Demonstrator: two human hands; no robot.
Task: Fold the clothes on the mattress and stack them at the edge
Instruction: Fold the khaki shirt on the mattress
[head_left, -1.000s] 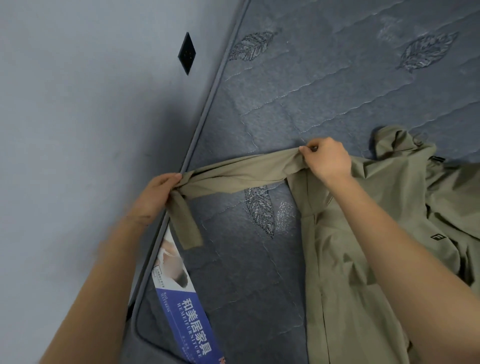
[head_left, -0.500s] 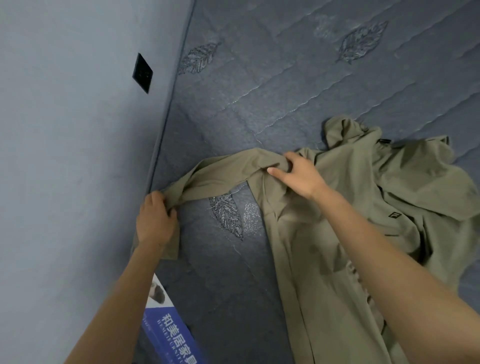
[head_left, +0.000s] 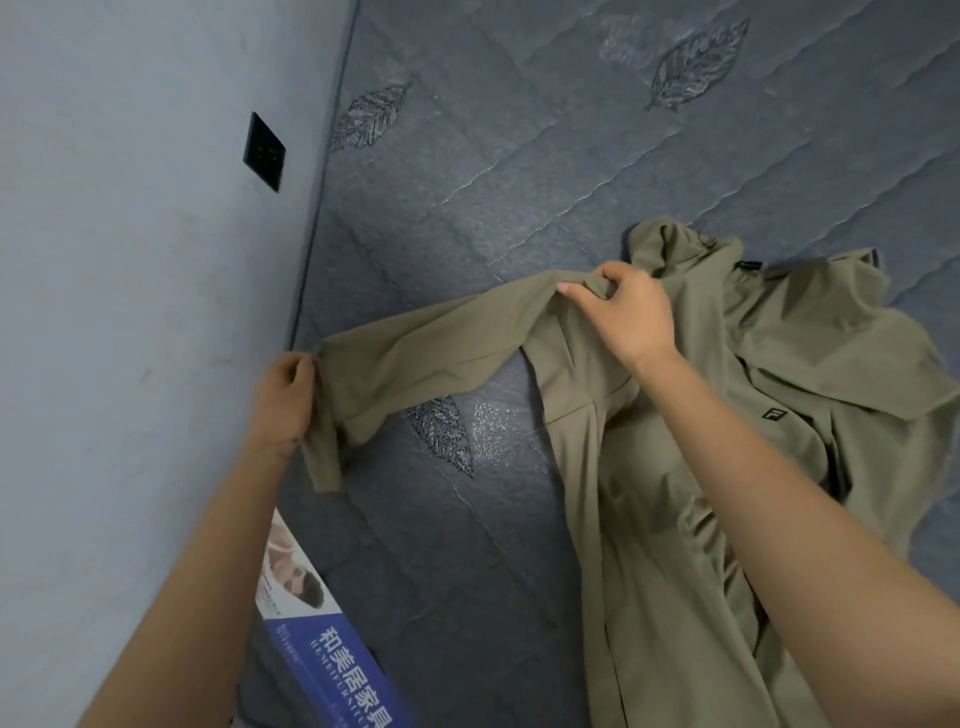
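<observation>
My left hand (head_left: 283, 400) has lifted the sleeve (head_left: 426, 348) cuff off the mattress (head_left: 519, 182), and my right hand (head_left: 631, 312) now pinches the jacket (head_left: 675, 493) at the shoulder, so the sleeve is pulled straight between them. Both hands are curled on cloth. The jacket lies rumpled and unfolded on the mattress near the wall (head_left: 130, 312), so I judge folding the sleeve in comes next.

The left hand (head_left: 283, 402) and right hand (head_left: 631, 312) are bare, like both forearms (head_left: 779, 493).
</observation>
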